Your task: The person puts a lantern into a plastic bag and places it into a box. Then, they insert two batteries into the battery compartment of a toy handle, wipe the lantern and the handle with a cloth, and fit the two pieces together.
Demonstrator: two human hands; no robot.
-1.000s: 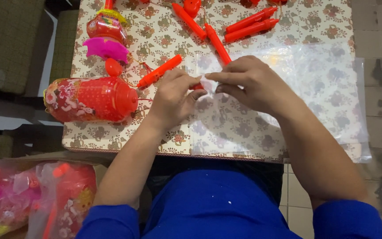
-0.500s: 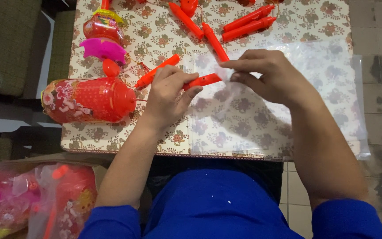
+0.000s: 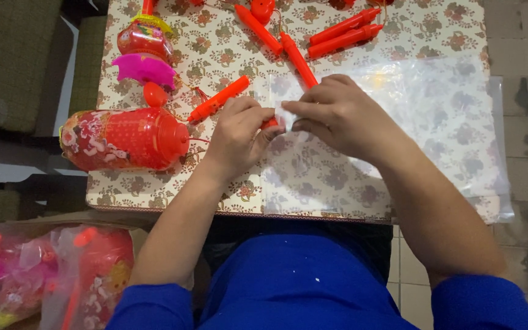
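Note:
My left hand (image 3: 238, 131) grips a short red plastic stick (image 3: 269, 123), of which only a small bit shows between the fingers. My right hand (image 3: 337, 113) pinches the crumpled edge of a clear plastic bag (image 3: 435, 116) right against that stick. The bag lies flat over the right half of the patterned table (image 3: 227, 55). Both hands meet near the table's middle. A red lantern body (image 3: 123, 139) with a floral print lies on its side just left of my left hand.
Several loose red sticks (image 3: 343, 33) lie at the table's far edge, another red stick (image 3: 218, 99) near my left hand. A second lantern with a pink frill (image 3: 143, 52) lies at far left. Bagged lanterns (image 3: 50, 275) sit on the floor at lower left.
The red stick, plainly visible between my hands half a second ago, is now mostly covered by my fingers and the bag's edge. Both hands have closed in together.

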